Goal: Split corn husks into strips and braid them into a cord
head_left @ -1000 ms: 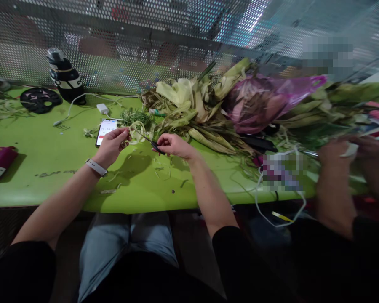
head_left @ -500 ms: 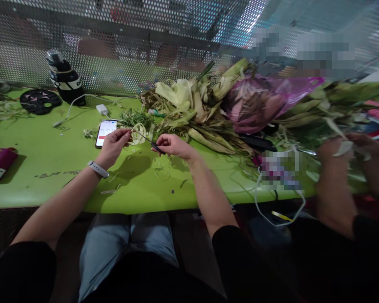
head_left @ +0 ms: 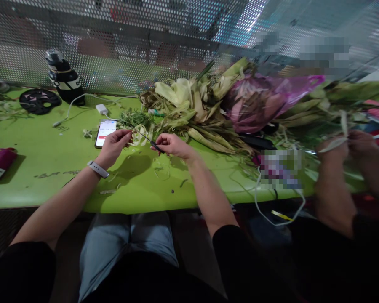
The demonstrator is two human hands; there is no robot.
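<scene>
My left hand (head_left: 116, 142) is closed in a pinch, with a wristband (head_left: 97, 169) behind it on the wrist. Whatever sits between its fingertips is too small to make out. Closed around the dark handle of small scissors (head_left: 149, 140) is my right hand (head_left: 171, 145); their thin blades point left, towards my left fingertips. Pale looped husk strips (head_left: 140, 135) lie just behind the blades, and I cannot tell whether they touch. A phone (head_left: 105, 131) with a lit timer screen lies under and behind my left hand.
Corn husks (head_left: 196, 103) heap up at the back, beside a pink plastic bag (head_left: 252, 101). A black bottle (head_left: 65, 78), a dark mask (head_left: 40, 101) and a purple box (head_left: 0, 164) stand left. At right, another person's hands (head_left: 337, 145) hold a husk strip. Perforated metal (head_left: 113, 42) borders the table.
My hands and the scissors stay almost in place, with only slight finger movement. The other person's hands have shifted the pale husk strip they hold.
</scene>
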